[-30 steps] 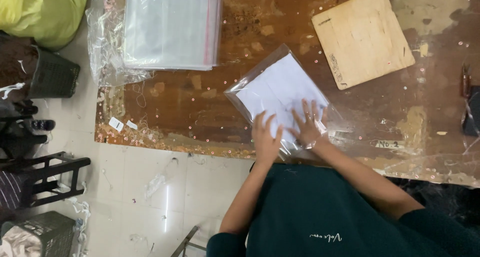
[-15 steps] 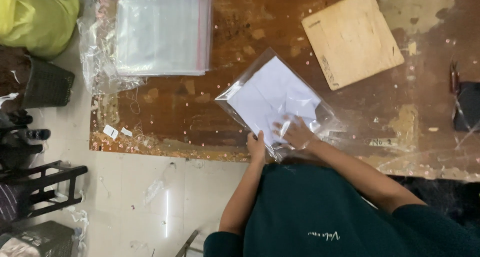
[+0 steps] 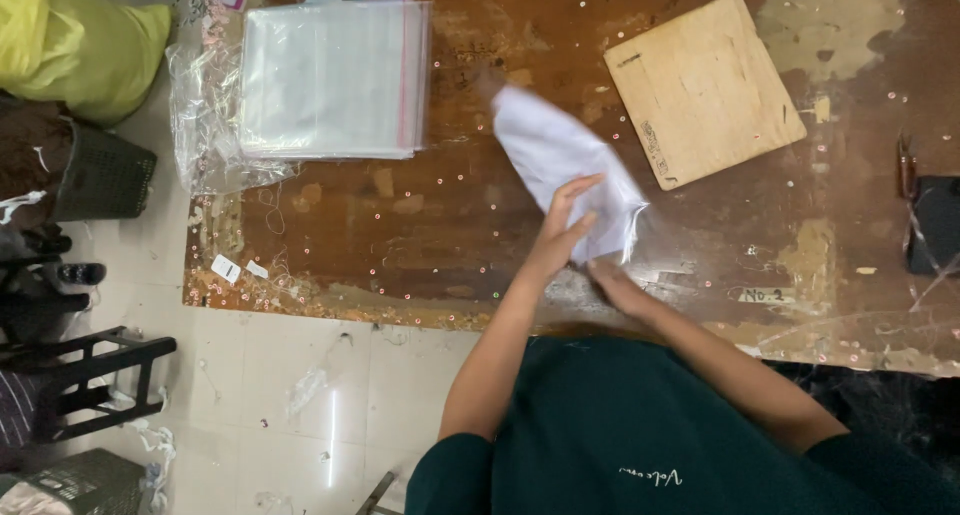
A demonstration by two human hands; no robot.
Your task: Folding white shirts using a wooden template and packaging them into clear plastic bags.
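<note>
A clear plastic bag holding a folded white cloth is lifted off the brown wooden table and looks blurred with motion. My left hand grips the bag's lower edge, fingers curled over it. My right hand lies low and flat on the table just below the bag's near corner, with nothing in it. A stack of empty clear zip bags with red strips lies at the table's far left, well away from both hands.
A square plywood board lies to the right of the bag. A dark object sits at the table's right edge. On the floor to the left are a yellow-green sack, a dark basket and a black stool.
The bagged cloth lay flat under both hands before. Now my left hand has picked it up and swung it away from me, and my right hand has come off it.
</note>
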